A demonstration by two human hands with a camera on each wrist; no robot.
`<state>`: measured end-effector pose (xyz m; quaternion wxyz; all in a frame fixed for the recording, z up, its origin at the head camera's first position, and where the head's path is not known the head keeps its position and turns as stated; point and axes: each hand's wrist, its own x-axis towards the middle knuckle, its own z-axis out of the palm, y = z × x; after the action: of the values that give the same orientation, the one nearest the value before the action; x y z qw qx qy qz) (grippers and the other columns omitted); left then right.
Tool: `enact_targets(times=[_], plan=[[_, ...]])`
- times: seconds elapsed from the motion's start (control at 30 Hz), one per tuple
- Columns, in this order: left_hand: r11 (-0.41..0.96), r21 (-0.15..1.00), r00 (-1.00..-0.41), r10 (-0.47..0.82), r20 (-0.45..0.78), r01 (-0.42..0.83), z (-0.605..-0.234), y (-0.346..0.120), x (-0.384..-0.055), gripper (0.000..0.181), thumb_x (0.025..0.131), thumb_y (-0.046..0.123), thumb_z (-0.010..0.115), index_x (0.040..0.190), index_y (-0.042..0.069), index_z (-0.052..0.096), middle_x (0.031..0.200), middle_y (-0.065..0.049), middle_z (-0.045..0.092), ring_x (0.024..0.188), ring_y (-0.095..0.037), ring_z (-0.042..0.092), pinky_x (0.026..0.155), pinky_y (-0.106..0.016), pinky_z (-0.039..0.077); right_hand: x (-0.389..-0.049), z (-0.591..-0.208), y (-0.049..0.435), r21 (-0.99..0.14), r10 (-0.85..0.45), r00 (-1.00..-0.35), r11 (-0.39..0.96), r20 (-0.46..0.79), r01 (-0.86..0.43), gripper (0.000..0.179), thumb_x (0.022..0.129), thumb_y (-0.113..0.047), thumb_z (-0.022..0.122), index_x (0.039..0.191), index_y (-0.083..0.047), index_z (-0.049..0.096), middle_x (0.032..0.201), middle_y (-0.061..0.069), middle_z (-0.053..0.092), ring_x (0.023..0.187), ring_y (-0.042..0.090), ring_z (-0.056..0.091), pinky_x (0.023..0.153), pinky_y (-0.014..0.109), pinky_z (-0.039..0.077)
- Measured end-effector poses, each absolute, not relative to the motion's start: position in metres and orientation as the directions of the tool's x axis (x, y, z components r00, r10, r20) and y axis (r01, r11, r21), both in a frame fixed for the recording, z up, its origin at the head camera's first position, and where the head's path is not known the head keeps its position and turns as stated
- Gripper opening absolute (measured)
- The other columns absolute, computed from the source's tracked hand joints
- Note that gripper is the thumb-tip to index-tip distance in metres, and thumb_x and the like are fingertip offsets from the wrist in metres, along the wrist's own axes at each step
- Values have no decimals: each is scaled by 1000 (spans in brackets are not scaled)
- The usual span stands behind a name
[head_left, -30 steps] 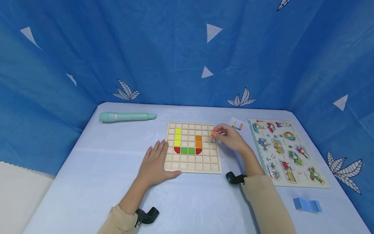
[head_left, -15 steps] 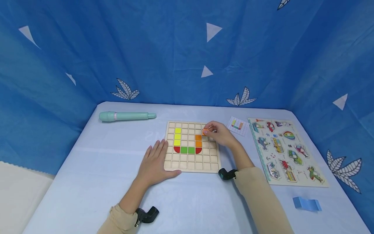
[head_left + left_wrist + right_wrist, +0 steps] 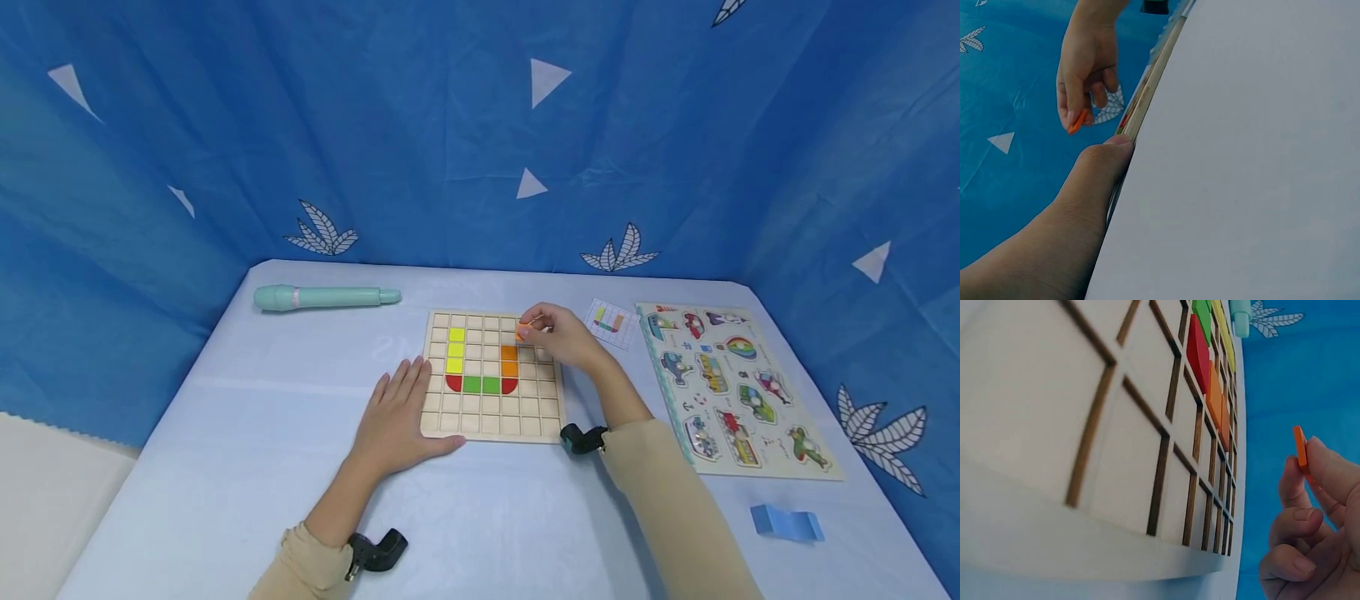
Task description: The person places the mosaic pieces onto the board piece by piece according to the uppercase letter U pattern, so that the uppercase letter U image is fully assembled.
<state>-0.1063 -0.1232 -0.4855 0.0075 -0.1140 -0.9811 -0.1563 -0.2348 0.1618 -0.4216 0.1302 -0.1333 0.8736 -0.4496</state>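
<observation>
A wooden grid board (image 3: 528,408) lies on the table with a U shape of yellow, red, green and orange tiles set in its squares. Between thumb and fingers, my right hand (image 3: 562,335) pinches an orange square tile (image 3: 1300,449). In the head view that tile is over the board's upper right, just above the orange column (image 3: 510,360); the right wrist view has it held off the surface. My left hand (image 3: 397,417) lies flat with straight fingers at the board's left edge, its thumb (image 3: 1119,140) against the near edge.
A small pattern card (image 3: 612,323) with a matching U lies right of the board. Beyond it is a vehicle picture puzzle (image 3: 742,392). A blue curved piece (image 3: 787,523) sits at front right, and a mint-green microphone-shaped object (image 3: 327,298) at back left.
My right hand has carried the orange tile leftward and slightly away, from the board's right edge to above the orange column. The left hand stays in place.
</observation>
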Motion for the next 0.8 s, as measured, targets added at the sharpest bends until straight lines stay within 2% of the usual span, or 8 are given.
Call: enact_targets(times=[0.27,0.5,0.7,0.8], plan=[[922,314,-974,221,54,227,-484,-125,-105,123,70,85,57,160,12,16,168,-6,14,156,-28,10,124,-56,13,-246,-421,149,-821,-353,-923,566,-155,-79,19,97,-31,65,108,-16,65,104,7,69,95,27,61,74,32,46],[921,312,-973,226,56,232,-485,-124,-105,123,71,85,56,160,12,15,168,-6,14,156,-27,9,124,-56,13,-250,-424,143,-819,-340,-925,571,-173,-57,19,97,-30,65,110,-15,65,105,8,65,94,25,56,72,32,45],[922,312,-973,226,53,231,-485,-124,-106,123,70,86,55,160,13,14,168,-5,12,156,-27,8,124,-56,11,-252,-431,142,-827,-343,-922,560,-180,-47,18,97,-29,65,108,-15,65,97,8,63,84,23,53,65,30,42],[922,312,-973,227,53,232,-486,-125,-106,124,70,87,55,160,13,14,168,-5,13,156,-27,9,124,-56,12,-253,-435,140,-823,-354,-920,564,-168,-67,16,98,-26,64,107,-13,65,94,8,63,81,22,53,66,29,43]])
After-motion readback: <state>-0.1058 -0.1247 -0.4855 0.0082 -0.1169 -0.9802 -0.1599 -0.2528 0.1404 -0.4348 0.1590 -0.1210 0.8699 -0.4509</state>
